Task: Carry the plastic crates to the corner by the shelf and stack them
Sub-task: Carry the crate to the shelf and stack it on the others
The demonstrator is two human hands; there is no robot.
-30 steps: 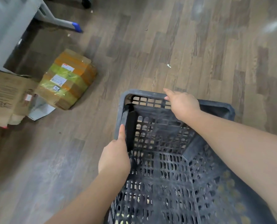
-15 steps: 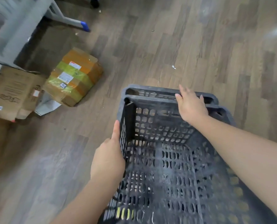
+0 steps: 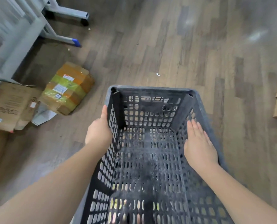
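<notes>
No text can be read. The white labels on the yellow-and-orange taped cardboard parcel (image 3: 68, 88) and the dark print on the flattened brown cardboard box (image 3: 11, 104) are too blurred.

I saw a dark grey perforated crate (image 3: 144, 159), a yellow-and-orange taped box (image 3: 68, 88), and grey-brown wood-grain floor (image 3: 183, 54).

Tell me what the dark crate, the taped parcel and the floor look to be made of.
Crate: moulded plastic, matt dark grey, dusty; its walls and base are a pierced lattice.
Taped parcel: brown cardboard wrapped in glossy yellow and orange tape, with printed labels.
Floor: wood-look planks with a faint sheen; laminate or vinyl, cannot tell which.
</notes>
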